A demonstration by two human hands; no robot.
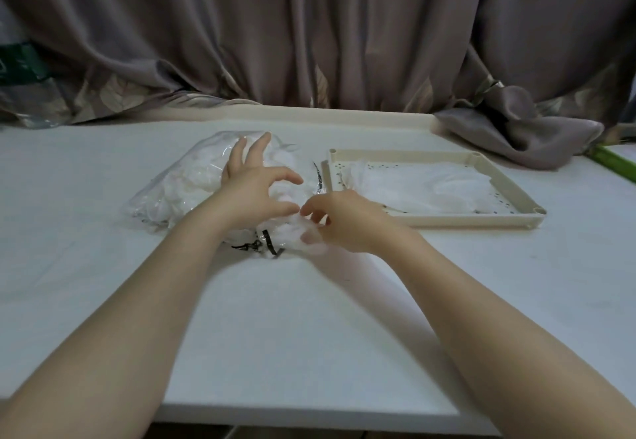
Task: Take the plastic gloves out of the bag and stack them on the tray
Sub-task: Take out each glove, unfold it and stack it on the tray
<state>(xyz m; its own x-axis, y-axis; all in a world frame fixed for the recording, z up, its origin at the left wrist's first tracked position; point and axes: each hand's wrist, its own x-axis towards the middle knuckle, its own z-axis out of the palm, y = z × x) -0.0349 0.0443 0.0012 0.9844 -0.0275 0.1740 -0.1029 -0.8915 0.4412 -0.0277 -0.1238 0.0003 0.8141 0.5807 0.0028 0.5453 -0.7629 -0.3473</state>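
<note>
On white table, left hand point(253, 187) splayed over crinkly clear bag point(192, 180), right hand point(344, 220) pinching filmy glove point(292, 232).

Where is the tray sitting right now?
In the head view the tray lies on the white table, right of centre, just right of the bag, with gloves already on it.

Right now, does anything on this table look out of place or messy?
Mostly tidy. The curtain spills onto the table's far right corner, close behind the tray. The gloves on the tray lie rumpled rather than flat. The bag is crumpled under both hands, which fits the task.
</note>
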